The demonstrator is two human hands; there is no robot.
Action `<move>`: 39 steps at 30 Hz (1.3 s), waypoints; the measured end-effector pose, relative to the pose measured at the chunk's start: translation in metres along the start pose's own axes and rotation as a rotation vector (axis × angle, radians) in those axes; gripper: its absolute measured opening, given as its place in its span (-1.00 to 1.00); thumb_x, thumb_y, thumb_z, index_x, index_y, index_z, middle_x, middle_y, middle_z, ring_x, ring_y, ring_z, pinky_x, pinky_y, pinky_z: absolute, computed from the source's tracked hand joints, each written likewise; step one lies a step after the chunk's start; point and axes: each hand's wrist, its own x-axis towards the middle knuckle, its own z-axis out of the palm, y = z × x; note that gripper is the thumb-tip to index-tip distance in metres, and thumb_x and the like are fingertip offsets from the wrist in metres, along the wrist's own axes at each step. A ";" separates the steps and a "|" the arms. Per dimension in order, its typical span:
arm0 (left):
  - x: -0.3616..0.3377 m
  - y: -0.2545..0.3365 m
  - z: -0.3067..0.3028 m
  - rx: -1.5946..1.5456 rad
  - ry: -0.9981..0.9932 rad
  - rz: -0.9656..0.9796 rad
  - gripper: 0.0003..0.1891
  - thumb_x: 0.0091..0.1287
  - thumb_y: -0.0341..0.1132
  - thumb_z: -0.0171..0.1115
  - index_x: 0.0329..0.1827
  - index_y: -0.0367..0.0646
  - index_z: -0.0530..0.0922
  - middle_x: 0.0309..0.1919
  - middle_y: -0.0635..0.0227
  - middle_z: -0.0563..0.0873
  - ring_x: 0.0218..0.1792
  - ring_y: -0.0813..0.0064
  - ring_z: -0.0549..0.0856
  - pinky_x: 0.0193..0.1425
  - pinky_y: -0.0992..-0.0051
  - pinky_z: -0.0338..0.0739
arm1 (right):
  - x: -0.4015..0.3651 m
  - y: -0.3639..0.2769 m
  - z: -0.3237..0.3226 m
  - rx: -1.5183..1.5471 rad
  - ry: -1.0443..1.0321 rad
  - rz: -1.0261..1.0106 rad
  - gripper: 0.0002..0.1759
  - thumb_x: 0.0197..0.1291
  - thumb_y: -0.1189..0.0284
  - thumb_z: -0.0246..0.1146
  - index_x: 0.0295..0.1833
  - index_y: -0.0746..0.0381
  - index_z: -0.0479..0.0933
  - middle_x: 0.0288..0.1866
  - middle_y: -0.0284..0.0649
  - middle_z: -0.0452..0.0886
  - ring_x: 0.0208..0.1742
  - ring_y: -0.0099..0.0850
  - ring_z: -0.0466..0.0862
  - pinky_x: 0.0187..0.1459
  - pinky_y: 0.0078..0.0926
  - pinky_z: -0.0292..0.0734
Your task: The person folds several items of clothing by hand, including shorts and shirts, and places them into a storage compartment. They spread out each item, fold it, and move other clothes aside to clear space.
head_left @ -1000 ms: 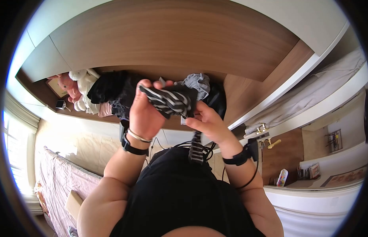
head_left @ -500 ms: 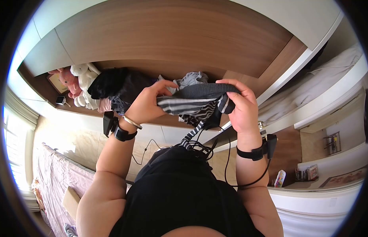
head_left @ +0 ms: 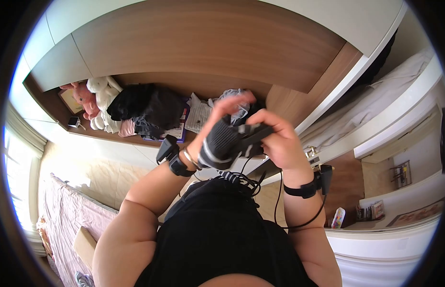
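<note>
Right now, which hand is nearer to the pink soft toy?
Left. The left hand, at the striped cloth, is to the right of the pink soft toy; the right hand, gripping that cloth, is farther off on the same side.

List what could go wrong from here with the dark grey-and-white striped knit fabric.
The knit fabric bunches close to the silver bangle on the left wrist, so it might catch there. Its lower striped part hangs beside loose black cables at the waist and could tangle in them. The right hand grips only one side, so the bunched folds may twist or slip.
</note>
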 end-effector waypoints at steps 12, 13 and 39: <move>-0.043 -0.005 -0.124 -0.474 -0.192 -0.520 -0.61 0.52 -0.05 0.34 -0.06 -0.30 0.65 -0.49 0.44 0.65 -0.55 0.71 0.54 -0.46 0.67 0.40 | -0.081 0.026 -0.079 0.235 0.756 -0.223 -0.54 0.34 0.66 0.17 0.35 0.37 0.45 0.21 -0.04 0.68 0.17 -0.33 0.72 0.22 -0.33 0.62; -0.033 0.005 -0.128 -0.347 -0.202 -0.568 -0.65 0.55 -0.08 0.30 -0.05 -0.27 0.64 -0.53 0.49 0.62 -0.59 0.74 0.46 -0.49 0.69 0.30 | -0.082 0.045 -0.087 -0.065 0.713 -0.037 -0.54 0.34 0.63 0.20 0.35 0.36 0.45 0.17 -0.06 0.70 0.14 -0.36 0.72 0.16 -0.38 0.63; 0.005 0.001 -0.120 -0.966 -0.067 -0.754 -0.66 0.59 -0.32 0.12 0.32 -0.30 0.51 0.26 0.10 0.66 0.34 0.19 0.62 0.47 -0.01 0.45 | 0.035 0.167 0.018 -0.139 0.285 0.299 -0.39 0.07 0.37 0.56 0.23 0.39 0.63 0.31 0.02 0.59 0.29 -0.26 0.62 0.29 -0.36 0.50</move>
